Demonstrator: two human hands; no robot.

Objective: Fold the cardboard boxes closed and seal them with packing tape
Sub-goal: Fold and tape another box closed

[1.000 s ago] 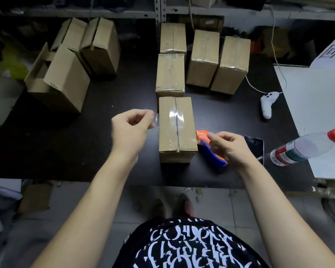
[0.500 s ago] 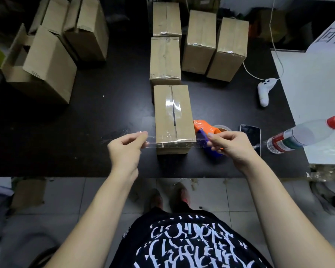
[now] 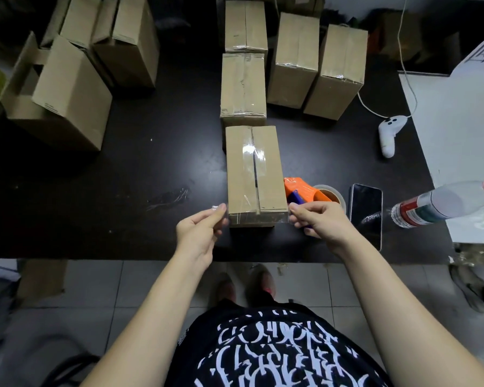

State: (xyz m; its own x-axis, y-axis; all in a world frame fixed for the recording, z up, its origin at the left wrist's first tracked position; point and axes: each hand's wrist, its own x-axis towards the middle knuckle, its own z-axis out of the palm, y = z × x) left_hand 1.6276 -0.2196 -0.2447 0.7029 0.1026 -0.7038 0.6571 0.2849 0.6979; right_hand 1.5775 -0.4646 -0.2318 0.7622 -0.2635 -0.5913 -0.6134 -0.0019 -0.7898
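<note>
The left hand pinches one end of a clear tape strip stretched across the near edge of the nearest box on the dark table. The right hand pinches the other end, beside the orange dispenser.

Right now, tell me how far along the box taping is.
Done: the four boxes at the back show shiny tape, and the nearest box has tape along its top seam. In hand: the left hand and right hand pinch a clear tape strip stretched across that box's near end. Left: pressing it down, then the boxes on the left, one with a flap open.
</note>
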